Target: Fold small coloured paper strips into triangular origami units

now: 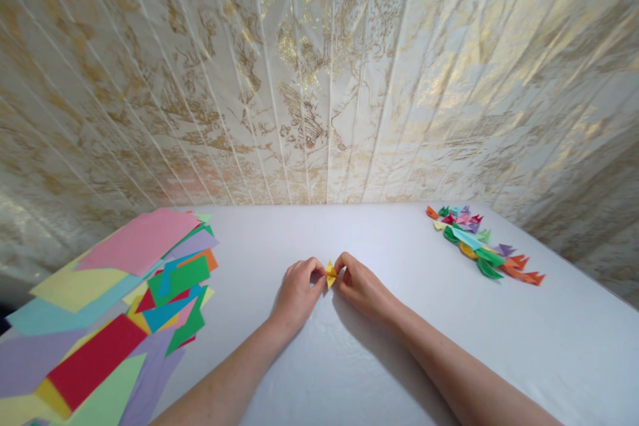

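Observation:
A small folded yellow paper piece (330, 274) is held up between my two hands, over the middle of the white table. It has pointed ends at top and bottom. My left hand (300, 286) pinches its left side between thumb and forefinger. On the other side, the fingertips of my right hand (360, 285) are closed on its right edge. The fingers hide parts of both sides, so the full shape of the fold cannot be made out.
Loose coloured paper sheets and scraps cover the table's left side, among them a pink sheet (144, 239) and a red one (97, 363). Several small folded paper figures (466, 239) lie in rows at the back right. A gold-patterned curtain (309, 80) hangs behind the white table (269, 233).

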Motion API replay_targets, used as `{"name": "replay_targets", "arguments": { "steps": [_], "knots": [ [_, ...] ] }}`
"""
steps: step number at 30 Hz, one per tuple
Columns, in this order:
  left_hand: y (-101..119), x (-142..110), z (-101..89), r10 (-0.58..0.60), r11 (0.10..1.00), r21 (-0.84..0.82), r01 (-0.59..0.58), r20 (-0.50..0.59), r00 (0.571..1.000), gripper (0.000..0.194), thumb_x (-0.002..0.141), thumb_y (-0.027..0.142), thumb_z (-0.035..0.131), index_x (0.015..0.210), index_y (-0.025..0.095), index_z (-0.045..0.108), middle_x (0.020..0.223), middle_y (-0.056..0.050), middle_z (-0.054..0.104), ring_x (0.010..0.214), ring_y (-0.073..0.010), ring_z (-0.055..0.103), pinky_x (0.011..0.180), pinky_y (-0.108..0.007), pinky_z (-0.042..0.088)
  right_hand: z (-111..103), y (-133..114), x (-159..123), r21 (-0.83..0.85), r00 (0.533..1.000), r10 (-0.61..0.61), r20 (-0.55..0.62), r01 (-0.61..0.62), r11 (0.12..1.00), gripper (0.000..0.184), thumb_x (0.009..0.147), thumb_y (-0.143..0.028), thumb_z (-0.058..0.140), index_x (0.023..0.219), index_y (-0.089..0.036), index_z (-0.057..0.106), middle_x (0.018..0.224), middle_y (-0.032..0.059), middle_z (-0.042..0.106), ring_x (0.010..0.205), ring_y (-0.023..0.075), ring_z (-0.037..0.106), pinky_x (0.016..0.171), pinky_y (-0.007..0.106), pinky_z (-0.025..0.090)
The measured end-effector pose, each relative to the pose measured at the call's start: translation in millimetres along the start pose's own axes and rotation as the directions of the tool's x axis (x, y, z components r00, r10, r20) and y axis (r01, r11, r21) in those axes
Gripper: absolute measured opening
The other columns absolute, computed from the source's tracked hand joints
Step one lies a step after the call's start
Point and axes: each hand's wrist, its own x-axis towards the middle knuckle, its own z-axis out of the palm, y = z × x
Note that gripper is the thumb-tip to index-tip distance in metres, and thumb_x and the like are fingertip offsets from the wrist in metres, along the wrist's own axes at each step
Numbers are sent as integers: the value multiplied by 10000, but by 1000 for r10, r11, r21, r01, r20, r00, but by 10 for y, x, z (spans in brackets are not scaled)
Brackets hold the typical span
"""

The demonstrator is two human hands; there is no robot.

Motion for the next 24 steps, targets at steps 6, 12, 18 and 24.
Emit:
{"name": "replay_targets", "arguments": {
  "steps": [6, 12, 18, 24],
  "knots": [
    [4, 1, -3, 8, 1000, -6, -8, -2, 1000, 60, 810, 176, 597, 782, 227, 579, 810, 22, 653, 834, -170, 592, 824, -308, 422, 13, -3, -13, 24, 1000, 2, -15, -1, 1000, 138, 773, -93, 492, 840, -213, 505, 676, -44, 549, 603, 111, 505, 579, 211, 339],
    [9, 4, -4, 1, 1000, 13, -1, -35, 999, 81, 803, 170, 604, 865, 224, 605, 908, -11, 663, 910, -198, 588, 837, -331, 438, 35, 3, -5, 45, 998, -23, -58, 26, 999, 126, 780, -89, 482, 814, -208, 507, 725, -24, 585, 647, 118, 521, 613, 217, 360],
    [41, 0, -29, 63, 998, 26, -63, 0, 998, 109, 810, 136, 580, 806, 231, 635, 901, -13, 658, 930, -207, 575, 848, -337, 436, 35, 2, -7, 34, 998, -25, -49, 26, 999, 104, 800, -108, 504, 819, -207, 530, 700, -27, 588, 637, 120, 518, 600, 214, 350],
    [31, 1, -41, 57, 998, 32, -58, 21, 998, 94, 818, 149, 602, 806, 234, 640, 900, -9, 664, 926, -205, 577, 847, -338, 435, 7, -5, 5, -18, 999, -31, -41, 30, 999, 131, 774, -75, 531, 797, -202, 550, 724, -28, 585, 635, 110, 511, 609, 209, 356]
  ]
}}
